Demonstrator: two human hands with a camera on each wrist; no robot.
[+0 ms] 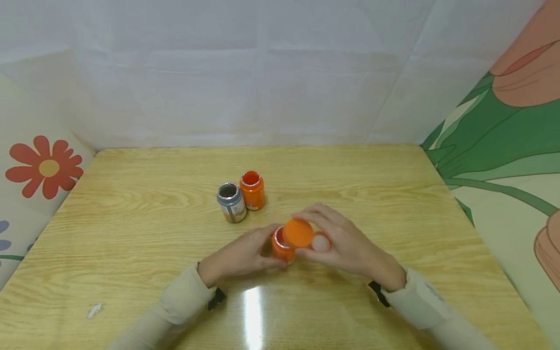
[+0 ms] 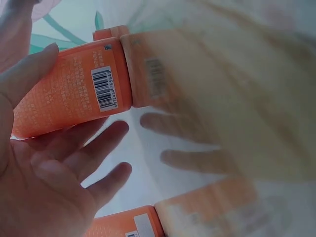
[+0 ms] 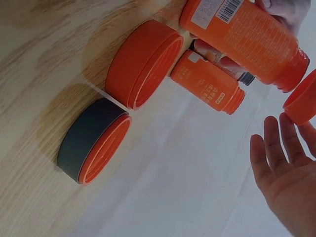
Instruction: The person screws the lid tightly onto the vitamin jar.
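Observation:
An open orange bottle (image 1: 283,253) stands on the table, gripped by my left hand (image 1: 249,252) between thumb and fingers. Its printed label and barcode show in the left wrist view, where my left hand's lower fingers spread loosely below it. An orange cap (image 1: 299,233) is pinched between the thumb and fingers of my right hand (image 1: 345,240), tilted just right of the bottle's mouth and apart from it. The right wrist view shows the held cap (image 3: 302,101) close to the bottle's threaded neck (image 3: 292,74).
A grey bottle (image 1: 233,206) and another orange bottle (image 1: 253,192), both uncapped, stand side by side farther back. Near my right hand, an orange cap (image 3: 136,64) and a dark cap (image 3: 89,138) with orange inside lie on the table. A white scrap (image 1: 94,310) lies front left.

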